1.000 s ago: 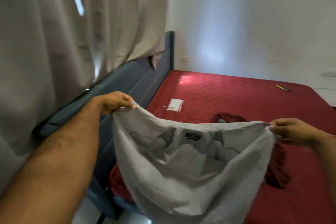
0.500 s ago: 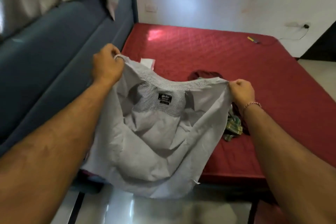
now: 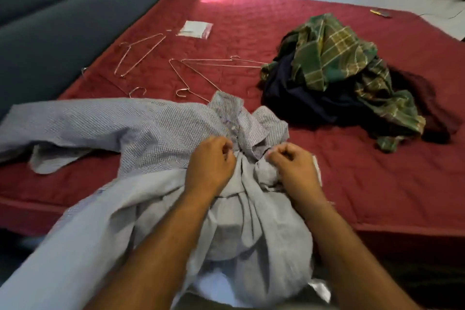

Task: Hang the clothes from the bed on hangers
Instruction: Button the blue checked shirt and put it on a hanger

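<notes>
A light grey-blue checked shirt (image 3: 141, 128) lies across the near edge of the red bed (image 3: 377, 184), with its lower part hanging off toward me. My left hand (image 3: 210, 166) and my right hand (image 3: 293, 171) sit close together near the collar, each gripping a bunch of the shirt's fabric. Several thin wire hangers (image 3: 141, 54) lie on the bed beyond the shirt. A heap of other clothes (image 3: 332, 78), with a green plaid piece on top of dark ones, lies to the right.
A blue padded headboard (image 3: 63, 20) runs along the left side. A small clear plastic bag (image 3: 195, 29) lies past the hangers. A small yellow object (image 3: 380, 12) lies at the far right edge near the white wall.
The shirt was held up spread between both hands; now it lies on the bed and my hands have come together at its collar. The view has tilted down.
</notes>
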Motion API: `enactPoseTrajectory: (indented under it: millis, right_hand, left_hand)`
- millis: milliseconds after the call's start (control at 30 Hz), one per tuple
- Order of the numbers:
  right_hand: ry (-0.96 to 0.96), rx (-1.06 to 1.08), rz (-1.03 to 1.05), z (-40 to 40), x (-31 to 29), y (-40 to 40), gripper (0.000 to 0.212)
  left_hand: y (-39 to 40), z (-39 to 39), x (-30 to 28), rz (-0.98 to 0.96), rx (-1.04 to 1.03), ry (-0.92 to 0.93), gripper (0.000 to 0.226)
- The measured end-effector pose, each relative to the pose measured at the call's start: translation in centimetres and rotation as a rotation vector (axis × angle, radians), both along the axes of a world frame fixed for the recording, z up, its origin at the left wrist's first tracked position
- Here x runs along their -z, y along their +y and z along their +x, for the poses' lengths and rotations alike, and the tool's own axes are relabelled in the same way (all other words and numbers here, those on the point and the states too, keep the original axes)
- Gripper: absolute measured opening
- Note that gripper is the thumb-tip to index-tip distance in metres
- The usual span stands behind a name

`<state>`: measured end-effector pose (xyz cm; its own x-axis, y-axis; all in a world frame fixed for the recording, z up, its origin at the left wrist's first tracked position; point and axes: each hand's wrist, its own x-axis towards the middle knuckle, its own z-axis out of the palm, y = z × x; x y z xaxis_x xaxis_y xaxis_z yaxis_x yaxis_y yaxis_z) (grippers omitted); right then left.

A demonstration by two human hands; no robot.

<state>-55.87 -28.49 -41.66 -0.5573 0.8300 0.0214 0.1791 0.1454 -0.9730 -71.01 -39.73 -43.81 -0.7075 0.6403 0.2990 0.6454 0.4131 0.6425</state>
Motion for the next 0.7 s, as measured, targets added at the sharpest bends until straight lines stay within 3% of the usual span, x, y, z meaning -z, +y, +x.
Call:
enactPoseTrajectory:
  millis: [100, 333, 433, 533, 700]
  right_hand:
    - [0.153, -0.015, -0.012, 1.0, 1.6, -0.1, 0.023]
    - [0.085, -0.057, 0.037, 0.9, 0.8, -0.6, 0.019]
    - [0.114, -0.060, 0.040, 0.7, 2.5, 0.0, 0.018]
    - [0.143, -0.033, 0.050, 0.4, 3.3, 0.5, 0.020]
    - [0.017, -0.018, -0.015, 0.1, 2.4, 0.0, 0.019]
  left_hand:
    - [-0.5, -0.1, 1.0, 0.055, -0.022, 0.099, 0.016]
    - [-1.0, 0.3, -0.8, -0.204, -0.007, 0.038, 0.018]
    - [-0.6, -0.2, 0.5, -0.262, 0.032, 0.095, 0.016]
    - [-0.5, -0.3, 1.4, -0.208, 0.035, 0.089, 0.010]
    - [-1.3, 0.1, 0.1, -0.026, 0.014, -0.147, 0.009]
